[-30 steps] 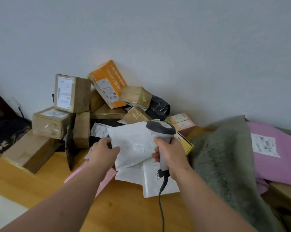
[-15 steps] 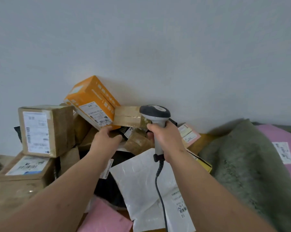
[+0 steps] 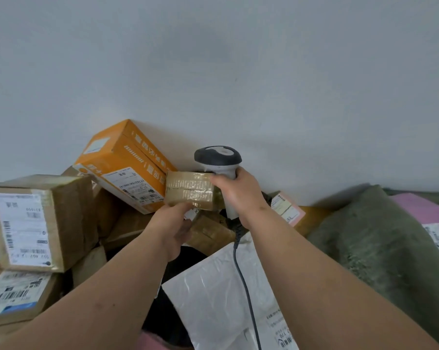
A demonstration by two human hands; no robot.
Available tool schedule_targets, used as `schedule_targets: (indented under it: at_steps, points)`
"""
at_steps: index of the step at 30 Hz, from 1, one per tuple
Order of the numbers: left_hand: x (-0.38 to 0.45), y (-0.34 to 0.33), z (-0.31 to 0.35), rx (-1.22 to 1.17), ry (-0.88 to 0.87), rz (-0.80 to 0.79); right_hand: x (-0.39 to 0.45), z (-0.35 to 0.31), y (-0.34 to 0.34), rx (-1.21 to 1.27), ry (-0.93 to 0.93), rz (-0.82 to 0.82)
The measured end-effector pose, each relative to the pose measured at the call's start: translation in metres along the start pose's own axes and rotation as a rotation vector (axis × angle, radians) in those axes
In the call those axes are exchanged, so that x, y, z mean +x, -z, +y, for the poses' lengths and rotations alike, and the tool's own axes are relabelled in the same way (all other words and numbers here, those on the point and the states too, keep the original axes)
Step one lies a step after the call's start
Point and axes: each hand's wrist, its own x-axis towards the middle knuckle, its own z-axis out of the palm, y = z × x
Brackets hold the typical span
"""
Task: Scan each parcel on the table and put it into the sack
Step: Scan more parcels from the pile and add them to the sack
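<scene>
A plain wall, painted pale grey-white, fills the upper half of the view and runs unbroken from the left edge to the right. Its surface is matte and smooth, with only faint mottling. The light is soft and even, a little dimmer toward the top corners, and it casts a mild shadow on the wall low down on the right. No window or lamp shows from the head camera.
</scene>
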Motion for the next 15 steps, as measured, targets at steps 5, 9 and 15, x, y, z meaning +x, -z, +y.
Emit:
schedule_targets:
  at_steps: [5, 9, 15]
  points:
    - [0.003, -0.002, 0.002, -0.177, 0.077, -0.006, 0.001, 0.015, 0.004, 0.032, -0.052, -0.065]
    - [-0.001, -0.004, -0.005, -0.177, 0.035, 0.039, -0.015, 0.023, 0.015, 0.039, -0.024, -0.042]
    - [-0.017, -0.016, -0.017, 0.021, -0.109, 0.062, -0.051, 0.042, 0.024, 0.217, -0.003, 0.046]
